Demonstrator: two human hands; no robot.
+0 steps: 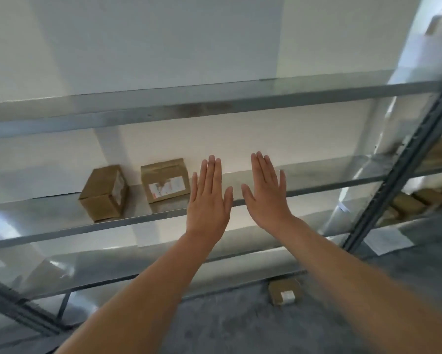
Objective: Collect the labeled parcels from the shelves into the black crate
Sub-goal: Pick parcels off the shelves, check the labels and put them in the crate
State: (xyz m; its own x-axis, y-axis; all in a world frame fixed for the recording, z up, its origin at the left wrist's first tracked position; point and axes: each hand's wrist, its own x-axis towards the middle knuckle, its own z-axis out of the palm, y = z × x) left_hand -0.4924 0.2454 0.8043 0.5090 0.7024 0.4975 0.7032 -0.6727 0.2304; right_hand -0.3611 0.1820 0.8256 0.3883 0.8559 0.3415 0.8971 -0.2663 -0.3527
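Galvanised steel, the middle shelf [48,210] ran along a white wall [163,47] above a grey concrete floor [227,328]. On it sat the near parcel [165,180] and the far parcel [103,192], their white labels too blurred to read. The left hand [209,200] and right hand [266,195] were flat with fingers straight, holding nothing. The near parcel lay close at the left hand's ten o'clock.

Middle shelf [322,175] seems open right of the upright parcel [165,180].
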